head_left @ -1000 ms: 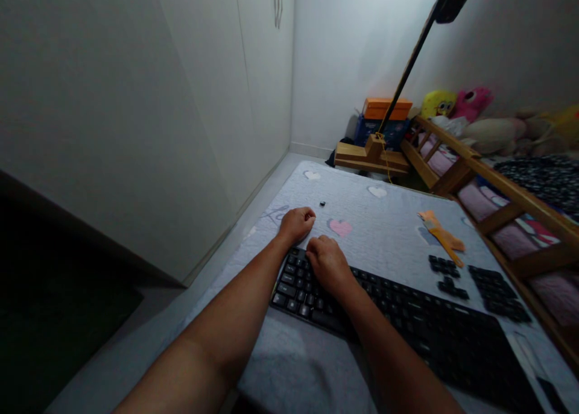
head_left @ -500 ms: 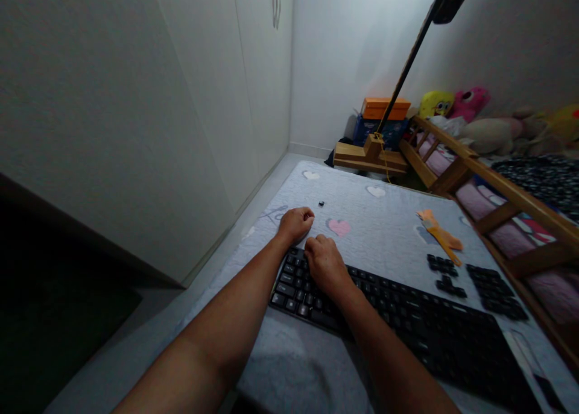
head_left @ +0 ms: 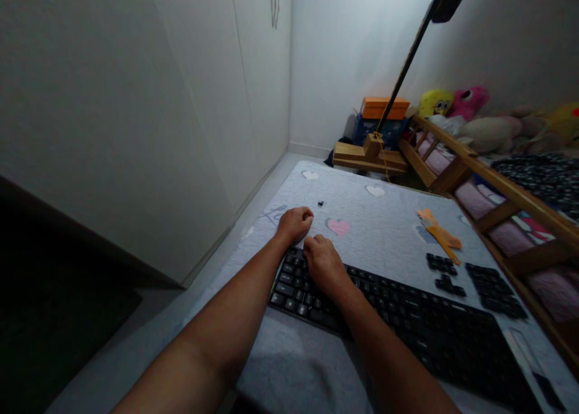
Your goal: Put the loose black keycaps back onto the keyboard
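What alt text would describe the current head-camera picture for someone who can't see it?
A person's right hand is over the left end of a black keyboard on a patterned cover, their left hand curled past the keyboard's far left corner. To the right lie black keycaps and an orange-handled tool across an orange cloth.

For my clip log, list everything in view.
Keyboard: 1, black, centre to lower right
Loose keycaps: many, black, right
Small piece: 1, dark, beyond keyboard
Cloth: 1, orange, beyond keycaps
Brush: 1, orange, on cloth
Slim tool: 1, dark-ended, lower right
Heart-patterned cover: 1, pale blue, beneath these
Pole stand: 1, black and brown, beyond cover
Device: 1, black, atop stand
Boxes: 2, orange and blue, behind stand
Plush toys: several, yellow, pink, beige, upper right
Bed rail: 1, brown, right
Wardrobe: 1, white, left
Left hand: 1, bare, past keyboard's left end
Right hand: 1, bare, over keyboard's left part
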Motion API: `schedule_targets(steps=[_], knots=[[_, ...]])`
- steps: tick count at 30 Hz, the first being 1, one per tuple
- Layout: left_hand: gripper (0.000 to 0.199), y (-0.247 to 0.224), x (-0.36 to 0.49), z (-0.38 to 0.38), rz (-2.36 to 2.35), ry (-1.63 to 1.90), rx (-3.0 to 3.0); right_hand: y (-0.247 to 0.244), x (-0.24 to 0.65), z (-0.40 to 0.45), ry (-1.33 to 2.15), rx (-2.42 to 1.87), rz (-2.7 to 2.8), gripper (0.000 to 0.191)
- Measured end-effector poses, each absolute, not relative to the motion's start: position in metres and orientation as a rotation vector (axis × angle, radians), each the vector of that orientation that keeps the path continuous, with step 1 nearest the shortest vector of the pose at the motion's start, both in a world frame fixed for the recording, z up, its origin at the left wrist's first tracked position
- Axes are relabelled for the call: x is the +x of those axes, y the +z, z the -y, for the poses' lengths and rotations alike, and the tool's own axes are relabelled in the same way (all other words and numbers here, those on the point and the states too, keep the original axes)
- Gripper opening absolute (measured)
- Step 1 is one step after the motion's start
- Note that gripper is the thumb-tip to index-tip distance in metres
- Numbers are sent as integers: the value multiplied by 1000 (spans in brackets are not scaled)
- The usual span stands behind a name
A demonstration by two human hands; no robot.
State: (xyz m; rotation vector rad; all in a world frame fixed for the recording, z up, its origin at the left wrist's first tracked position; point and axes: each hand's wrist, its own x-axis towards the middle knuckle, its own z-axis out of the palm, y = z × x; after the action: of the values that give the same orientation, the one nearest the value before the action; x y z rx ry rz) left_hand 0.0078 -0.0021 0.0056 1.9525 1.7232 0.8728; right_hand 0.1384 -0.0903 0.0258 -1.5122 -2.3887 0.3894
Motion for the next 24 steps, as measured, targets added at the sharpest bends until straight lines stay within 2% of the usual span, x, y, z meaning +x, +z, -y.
schedule_targets(steps=[24], knots=[[19,5,8,2,-1728,885,1950,26,137,91,356,-1461,2403,22]])
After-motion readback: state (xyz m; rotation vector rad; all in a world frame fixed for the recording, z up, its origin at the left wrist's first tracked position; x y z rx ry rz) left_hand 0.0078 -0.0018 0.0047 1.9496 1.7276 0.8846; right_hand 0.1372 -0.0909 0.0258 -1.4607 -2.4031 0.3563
